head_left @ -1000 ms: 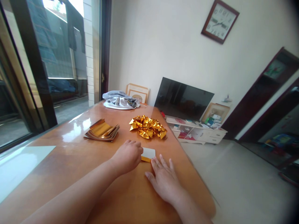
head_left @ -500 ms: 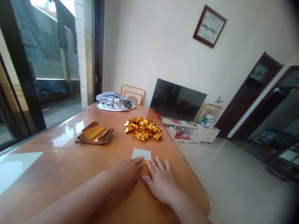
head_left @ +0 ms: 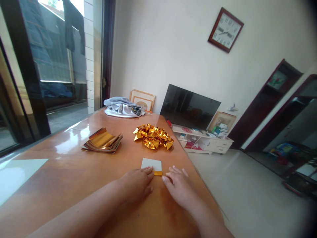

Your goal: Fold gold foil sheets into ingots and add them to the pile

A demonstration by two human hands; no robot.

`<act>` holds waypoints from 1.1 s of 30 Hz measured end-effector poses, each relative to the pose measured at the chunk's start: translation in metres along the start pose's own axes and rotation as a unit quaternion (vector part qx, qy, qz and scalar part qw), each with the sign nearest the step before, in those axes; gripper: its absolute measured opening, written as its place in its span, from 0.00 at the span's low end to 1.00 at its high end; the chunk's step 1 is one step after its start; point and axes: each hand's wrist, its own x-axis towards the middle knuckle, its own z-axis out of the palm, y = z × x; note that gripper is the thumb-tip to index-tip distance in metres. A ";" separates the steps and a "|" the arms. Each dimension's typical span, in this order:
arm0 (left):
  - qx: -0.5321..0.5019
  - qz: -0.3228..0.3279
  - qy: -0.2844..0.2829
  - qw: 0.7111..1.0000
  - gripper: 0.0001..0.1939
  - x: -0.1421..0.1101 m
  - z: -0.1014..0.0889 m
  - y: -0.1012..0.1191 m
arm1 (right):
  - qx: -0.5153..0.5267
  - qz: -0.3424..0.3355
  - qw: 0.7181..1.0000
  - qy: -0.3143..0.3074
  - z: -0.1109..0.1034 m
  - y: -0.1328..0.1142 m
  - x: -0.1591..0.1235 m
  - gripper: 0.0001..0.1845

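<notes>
Two bare hands lie on the glossy orange-brown wooden counter (head_left: 69,165). What are the fingers doing?

The left hand (head_left: 136,183) lies flat, its relaxed fingers (head_left: 147,171) touching the lower left edge of a small folded square of white-backed gold paper (head_left: 151,165). The right hand (head_left: 179,188) lies open just beside that square, fingers loosely apart and gripping nothing.

So neither hand is clenched?

Neither. Both are released, palms down. The square lies flat on the counter between them, white side up, with a narrow gold strip along its near edge.

What else is on the counter?

Farther along sit a stack of gold foil sheets (head_left: 102,141), a crumpled heap of gold foil (head_left: 153,136) and a bundled grey cloth (head_left: 123,109). Past the far end, a black flat-screen television (head_left: 190,106) stands on a low white cabinet (head_left: 208,143).
</notes>
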 end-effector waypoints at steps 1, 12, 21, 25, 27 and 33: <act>0.000 0.003 0.008 1.000 0.30 0.000 0.000 -0.001 | 0.016 0.005 1.000 0.021 0.000 0.004 0.006 0.21; 0.001 0.033 0.080 0.996 0.19 0.007 0.006 -0.007 | 0.088 0.020 0.995 0.041 0.022 -0.005 0.086 0.26; -0.016 0.032 0.100 0.994 0.18 0.007 0.000 -0.008 | 0.210 0.077 0.975 -0.013 0.028 -0.011 0.106 0.16; -0.020 0.040 0.122 0.991 0.18 0.005 -0.008 -0.006 | 0.311 0.105 0.944 -0.024 0.023 -0.013 0.098 0.09; -0.024 0.044 0.140 0.989 0.16 0.004 -0.011 -0.005 | 0.363 0.125 0.923 -0.016 0.021 -0.013 0.092 0.08; -0.052 0.007 0.215 0.975 0.17 0.006 -0.012 -0.006 | 0.517 0.190 0.835 0.012 0.021 -0.010 0.074 0.13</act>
